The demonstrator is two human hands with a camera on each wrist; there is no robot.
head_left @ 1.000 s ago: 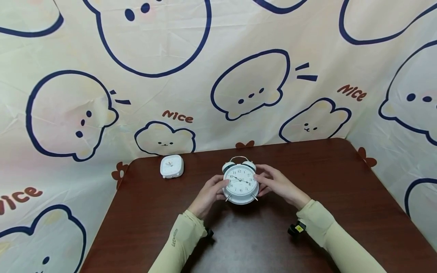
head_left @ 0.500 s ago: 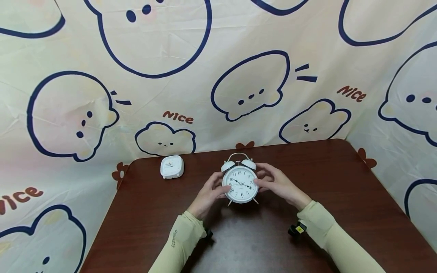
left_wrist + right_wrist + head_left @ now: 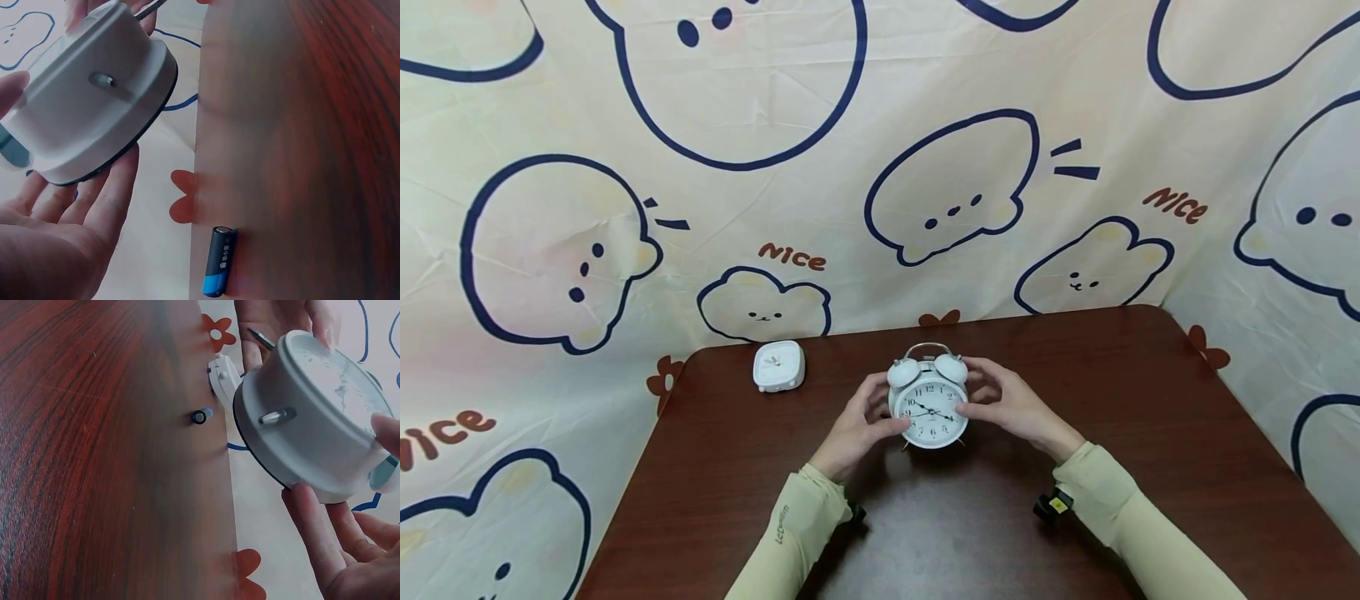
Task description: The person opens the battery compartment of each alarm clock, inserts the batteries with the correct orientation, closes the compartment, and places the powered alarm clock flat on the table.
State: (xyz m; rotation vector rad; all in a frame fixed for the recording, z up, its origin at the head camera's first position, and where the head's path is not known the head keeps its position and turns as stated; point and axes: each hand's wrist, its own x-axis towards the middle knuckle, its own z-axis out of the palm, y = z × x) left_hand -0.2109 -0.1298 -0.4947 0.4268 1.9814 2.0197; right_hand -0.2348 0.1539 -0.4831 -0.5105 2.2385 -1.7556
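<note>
Both hands hold a white twin-bell alarm clock (image 3: 929, 410) up off the table, its dial towards the head camera and its top tipped forward. My left hand (image 3: 859, 427) grips its left side, thumb on the front rim and fingers behind, as the left wrist view shows. On the other side my right hand (image 3: 1011, 408) grips likewise, thumb at the dial's edge. A short metal leg (image 3: 278, 416) sticks out of the underside. A black and blue battery (image 3: 220, 261) lies on the table below the clock; the head view does not show it.
A small white square clock (image 3: 778, 366) lies at the table's back left. The dark brown wooden table (image 3: 947, 533) ends at a cartoon-printed cloth (image 3: 820, 192) behind and to the sides. Black wrist devices (image 3: 1052, 504) sit at the sleeves.
The alarm clock has tilted in both hands: its bells and top have come towards the head camera, and its legs show less. The left thumb sits lower on the rim.
</note>
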